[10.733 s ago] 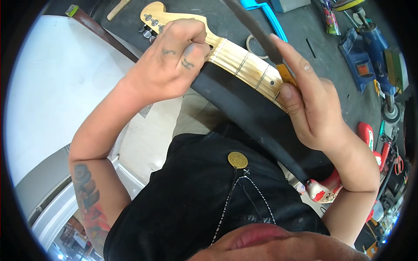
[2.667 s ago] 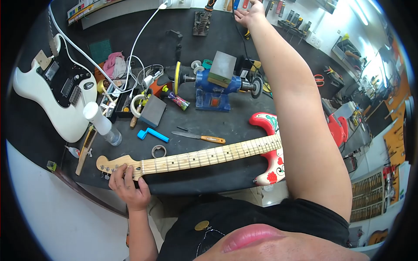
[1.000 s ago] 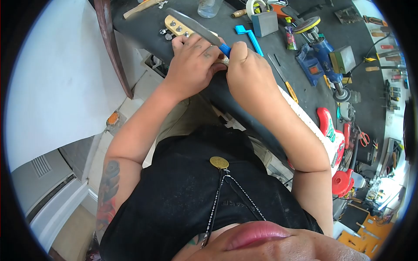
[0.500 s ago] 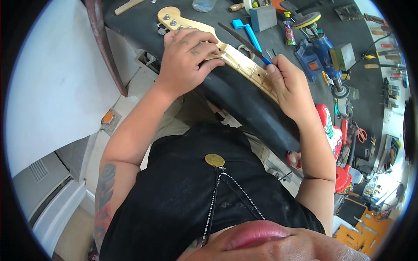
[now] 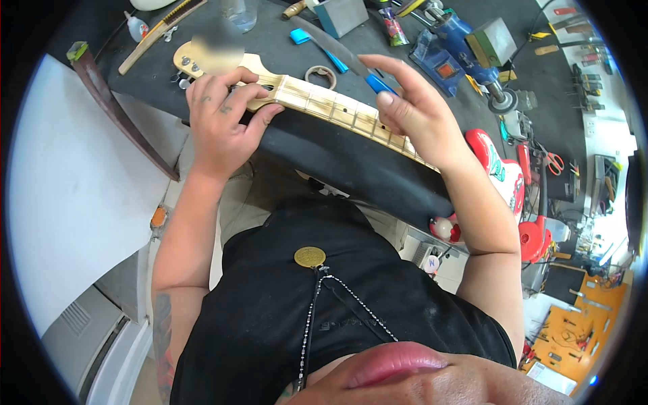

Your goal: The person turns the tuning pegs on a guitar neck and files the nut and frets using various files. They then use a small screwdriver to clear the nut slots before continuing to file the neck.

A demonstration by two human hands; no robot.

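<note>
Pale wood runs diagonally below my camera: the neck of a guitar point(image 5: 331, 113), its headstock point(image 5: 251, 62) toward the upper left, its red-and-white body point(image 5: 498, 162) partly in view at the right. It lies along the near side of the dark bench point(image 5: 270, 40). A blurred patch hides some of the headstock from me.

I see the left hand point(image 5: 226, 128) loosely closed over the guitar where headstock meets neck, fingers bent and a little spread, thumb against the near edge. The right hand point(image 5: 420, 115) is part open, its index finger reaching out, while thumb and fingers pinch a blue-handled tool point(image 5: 379, 85). Its long grey blade points up and left, over the bench beyond the neck. From here I cannot tell whether this hand touches the strings.

A ring of tape point(image 5: 320, 77) lies just beyond the neck, near a bright blue plastic piece point(image 5: 335, 62) that passes partly behind the blade. Farther up I make out a grey block point(image 5: 343, 18), a colourful tube point(image 5: 393, 28) and a blue grinder point(image 5: 445, 59) with another block point(image 5: 495, 42) on top. A wooden-handled brush point(image 5: 152, 42) lies beyond the headstock, beside a small white bottle point(image 5: 137, 28). Red-handled scissors point(image 5: 553, 163) sit past the guitar body.
</note>
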